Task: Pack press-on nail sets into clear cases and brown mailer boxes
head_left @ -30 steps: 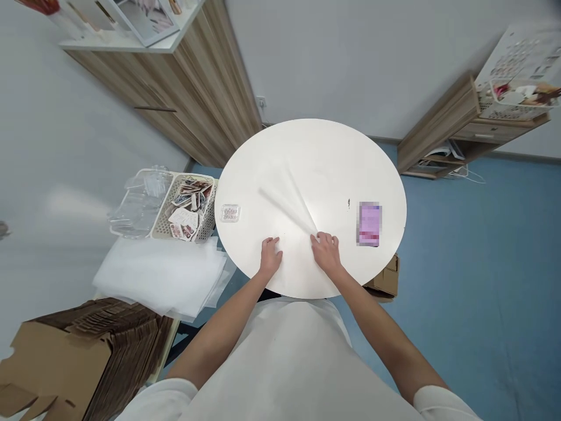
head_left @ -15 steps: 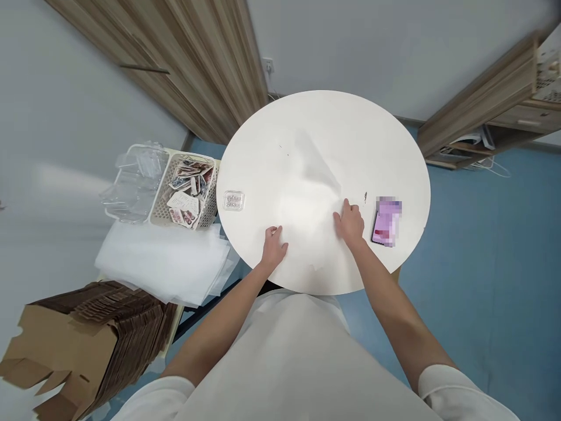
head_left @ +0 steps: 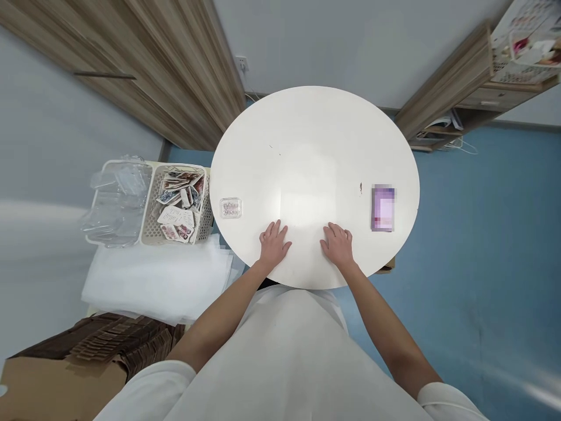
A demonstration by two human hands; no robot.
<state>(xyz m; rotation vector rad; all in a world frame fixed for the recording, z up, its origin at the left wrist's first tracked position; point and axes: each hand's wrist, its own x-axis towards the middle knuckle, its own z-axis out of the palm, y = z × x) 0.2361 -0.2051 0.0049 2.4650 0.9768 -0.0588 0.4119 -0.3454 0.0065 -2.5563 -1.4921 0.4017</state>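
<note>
A thin white sheet point(head_left: 308, 190), hard to tell from the tabletop, lies flat on the round white table point(head_left: 315, 111). My left hand point(head_left: 273, 245) rests palm down near its left edge, fingers spread. On the other side my right hand point(head_left: 338, 243) lies palm down at the sheet's lower right, its fingers apart. Neither hand grips anything. Left of my left hand sits a small clear case point(head_left: 230, 208) with small items inside. A phone point(head_left: 383, 209) with a blurred purple screen lies to the right of my right hand.
White baskets at the left hold clear plastic packs point(head_left: 120, 202) and printed cards point(head_left: 177, 216). Below them are a stack of white sheets point(head_left: 153, 280) and folded brown cardboard point(head_left: 61, 380). A wooden shelf unit point(head_left: 456, 88) stands at the back right.
The sheet's raised fold has flattened out. My right hand has moved down and left and spread its fingers; my left hand has opened wider. The view has shifted slightly.
</note>
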